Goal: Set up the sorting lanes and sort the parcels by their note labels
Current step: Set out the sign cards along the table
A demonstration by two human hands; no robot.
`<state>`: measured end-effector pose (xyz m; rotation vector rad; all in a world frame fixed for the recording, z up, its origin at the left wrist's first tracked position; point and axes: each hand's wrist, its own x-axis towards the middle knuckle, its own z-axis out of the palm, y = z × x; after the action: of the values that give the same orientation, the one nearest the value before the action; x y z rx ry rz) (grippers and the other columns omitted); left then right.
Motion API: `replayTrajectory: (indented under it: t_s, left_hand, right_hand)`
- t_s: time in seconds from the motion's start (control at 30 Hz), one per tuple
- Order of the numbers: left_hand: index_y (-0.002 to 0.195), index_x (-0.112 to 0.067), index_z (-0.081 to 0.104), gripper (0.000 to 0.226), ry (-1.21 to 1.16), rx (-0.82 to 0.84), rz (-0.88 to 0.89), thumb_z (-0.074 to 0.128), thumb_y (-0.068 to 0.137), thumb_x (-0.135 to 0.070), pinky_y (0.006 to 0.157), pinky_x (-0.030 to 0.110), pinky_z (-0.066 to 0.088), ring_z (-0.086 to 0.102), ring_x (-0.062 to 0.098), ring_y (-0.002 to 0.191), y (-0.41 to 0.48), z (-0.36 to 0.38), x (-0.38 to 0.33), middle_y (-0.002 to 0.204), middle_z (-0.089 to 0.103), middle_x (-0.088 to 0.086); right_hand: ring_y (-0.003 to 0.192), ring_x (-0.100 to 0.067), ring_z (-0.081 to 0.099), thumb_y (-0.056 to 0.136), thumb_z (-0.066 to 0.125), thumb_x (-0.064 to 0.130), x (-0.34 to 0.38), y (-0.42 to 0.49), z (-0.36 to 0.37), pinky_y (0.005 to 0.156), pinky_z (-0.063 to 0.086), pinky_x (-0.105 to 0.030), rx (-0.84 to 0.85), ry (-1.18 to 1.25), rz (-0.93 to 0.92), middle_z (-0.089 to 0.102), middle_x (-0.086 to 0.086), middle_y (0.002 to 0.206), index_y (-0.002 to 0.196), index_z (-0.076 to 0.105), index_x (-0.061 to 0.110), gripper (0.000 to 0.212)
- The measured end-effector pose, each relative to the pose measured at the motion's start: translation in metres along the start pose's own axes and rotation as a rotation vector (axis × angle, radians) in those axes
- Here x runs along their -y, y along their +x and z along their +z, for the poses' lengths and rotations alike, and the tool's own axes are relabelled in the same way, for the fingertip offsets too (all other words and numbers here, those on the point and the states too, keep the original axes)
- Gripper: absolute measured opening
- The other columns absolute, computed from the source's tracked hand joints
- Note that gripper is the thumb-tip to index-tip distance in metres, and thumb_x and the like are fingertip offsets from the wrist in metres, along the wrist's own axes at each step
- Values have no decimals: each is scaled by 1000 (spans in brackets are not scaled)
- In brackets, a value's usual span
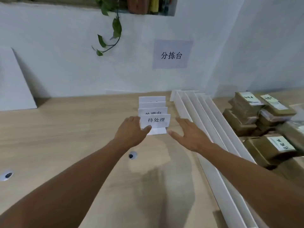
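Several folded white label cards stand in a row on the wooden table (65, 129). The nearest card (155, 120) reads 待处理. My left hand (131, 132) touches that card's left edge, thumb on its front lower corner. My right hand (189, 135) hovers just right of the card with straight, spread fingers and holds nothing. Long white divider strips (202, 116) lie bundled to the right of the cards. Brown parcels (256, 112) with white note labels are piled at the far right.
A white board (14, 83) leans on the wall at the left. A paper sign (171, 54) hangs on the wall above the cards, and a plant vine (113, 30) dangles beside it. Two cable holes (133, 155) (7, 175) sit in the tabletop.
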<state>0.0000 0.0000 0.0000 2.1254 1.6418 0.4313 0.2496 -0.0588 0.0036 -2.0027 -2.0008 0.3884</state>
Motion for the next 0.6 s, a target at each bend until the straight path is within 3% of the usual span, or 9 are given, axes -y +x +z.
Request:
replayTrajectory:
  t_s: [0.23,0.43,0.6]
  left_hand:
    - [150,-13,41,71,-54,50,-133,56,96,-56,107,41,36,36,24,142,69,49,11,153,42,6]
    - [155,-12,31,76,-109,85,-250,61,96,-50,105,41,38,43,31,139,136,93,36,154,38,12]
    - [154,-11,28,74,-199,90,-321,65,96,-40,89,33,33,47,33,134,182,134,54,151,40,15]
  right_hand:
    - [139,-14,41,93,55,62,-60,73,35,105,41,-37,25,130,38,34,8,154,155,30,28,75]
    - [131,-16,49,92,58,59,-95,145,85,100,42,-33,113,190,31,32,5,152,157,24,28,79]
    - [138,-21,42,91,53,65,-120,205,127,109,41,-46,175,159,69,26,0,157,159,14,34,85]
